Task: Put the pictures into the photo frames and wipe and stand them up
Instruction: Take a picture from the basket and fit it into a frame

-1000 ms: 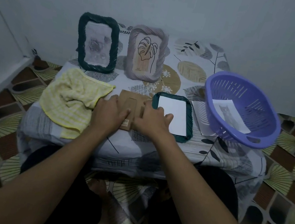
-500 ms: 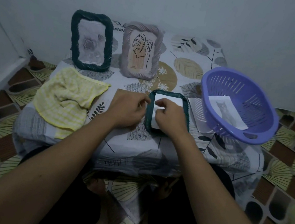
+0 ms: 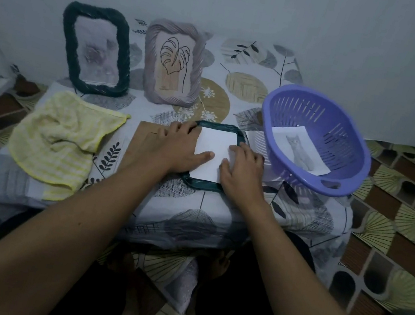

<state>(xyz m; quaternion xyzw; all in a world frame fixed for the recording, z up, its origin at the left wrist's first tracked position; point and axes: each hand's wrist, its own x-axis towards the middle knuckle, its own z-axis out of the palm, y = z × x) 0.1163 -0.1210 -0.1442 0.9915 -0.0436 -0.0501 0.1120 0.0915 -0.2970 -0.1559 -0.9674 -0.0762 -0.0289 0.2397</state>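
Both left hand (image 3: 174, 149) and right hand (image 3: 241, 175) fingers rest on picture (image 3: 215, 142) inside frame (image 3: 203, 185).

The standing woven frame (image 3: 124, 61) is dark green, its picture (image 3: 94, 56) a faded mauve rose on a pale ground. The ridged frame (image 3: 149, 70) beside it is greyish lilac, and its print (image 3: 174, 61) is a black line-drawn leaf over tan and cream. The flat frame (image 3: 201, 184) is dark teal-green, the sheet (image 3: 215, 145) in it plain white. The backing board (image 3: 144, 135) is cardboard brown. The cloth (image 3: 61, 138) is pale yellow with faint whitish checks. The slotted basket (image 3: 344, 152) is violet — the cat picture (image 3: 299, 150) inside it shows a grey cat on white. The tablecloth (image 3: 247, 62) is whitish grey with black sprigs and beige and grey leaves. The floor tiles (image 3: 391, 251) mix brown blocks, dark arches and olive-yellow fans.
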